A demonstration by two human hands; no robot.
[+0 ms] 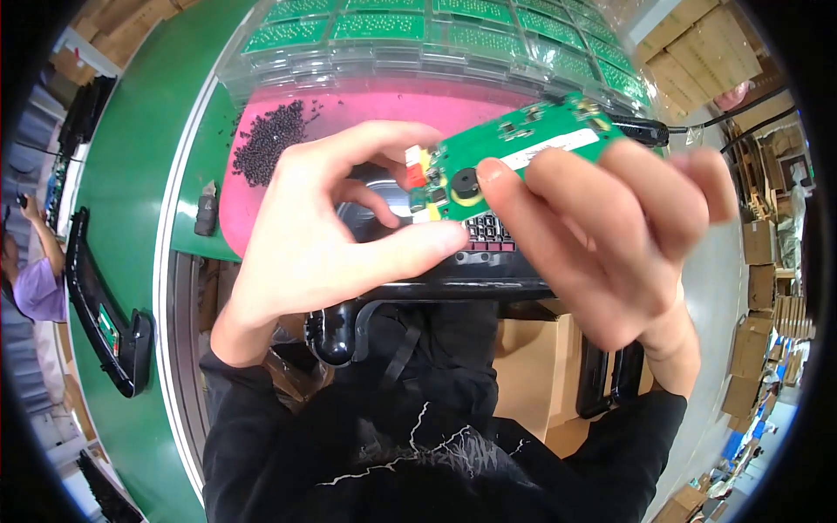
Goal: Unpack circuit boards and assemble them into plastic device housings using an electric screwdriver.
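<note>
A green circuit board [523, 139] with a round black buzzer [466, 182], a white label strip and a red-and-white connector is held up, tilted. My left hand [323, 227] grips its left end, thumb at the lower edge and fingers at the upper. Over the board's lower right part, my right hand [602, 227] is closed on it, a fingertip beside the buzzer; its outer fingers are slightly blurred and what lies beneath them is hidden. Below the board lies a long black plastic housing [436, 290] with a keypad grid [490, 231], partly covered by my hands.
Many small black screws [268, 144] are heaped on the pink mat [384, 106]. Clear plastic trays [366, 63] of green boards stand behind. Another black housing [105, 322] lies on the green table [139, 174] at left, with a person [42, 283] beyond. Cardboard boxes [715, 48] stand right.
</note>
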